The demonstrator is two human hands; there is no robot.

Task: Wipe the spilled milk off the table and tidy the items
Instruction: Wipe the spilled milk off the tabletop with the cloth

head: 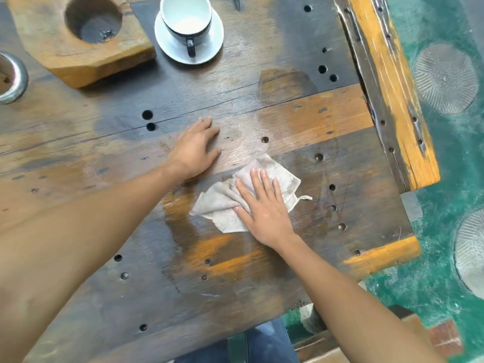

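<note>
Grey cloth point(243, 203) lies mid-table point(104, 297), pinned under the flat, unclenched right hand point(264, 208) for wiping pressure. Left hand point(195, 150) rests splayed beside it, empty, likely bracing. Cup point(186, 19) sits on saucer point(209, 48), clear of the wipe.

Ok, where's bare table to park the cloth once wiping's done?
Widest bare patch: near left, this side of the left hand and cloth. Another between the cup on its saucer and the right hand, though damp. The far left is crowded: wood block, metal pot.
</note>
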